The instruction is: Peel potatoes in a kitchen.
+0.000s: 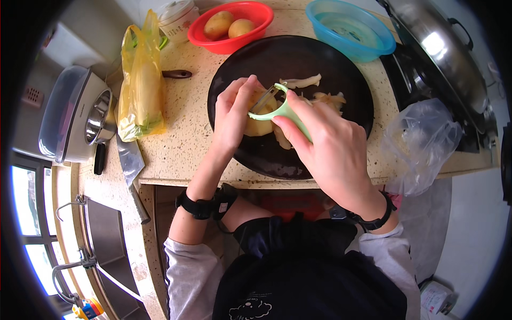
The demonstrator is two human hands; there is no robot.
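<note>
My left hand (233, 112) is wrapped round a pale, partly peeled potato (258, 127) over a large round dark board (290, 53). In my right hand (326, 136) is a light green peeler (290, 113), its metal blade lying against the potato's upper side. The peeler's frame hides part of the potato. Strips of peel (329, 100) lie on the board beyond and beside the peeler, with one longer strip (303, 81) farther back.
Behind the board stand a red basket (230, 47) with two potatoes and a blue basin (349, 32) of water. A yellow bag (141, 90) and a cleaver (130, 160) overhanging the counter edge are at left. On the right are a clear plastic bag (421, 138) and a stove with a lidded pan (426, 48).
</note>
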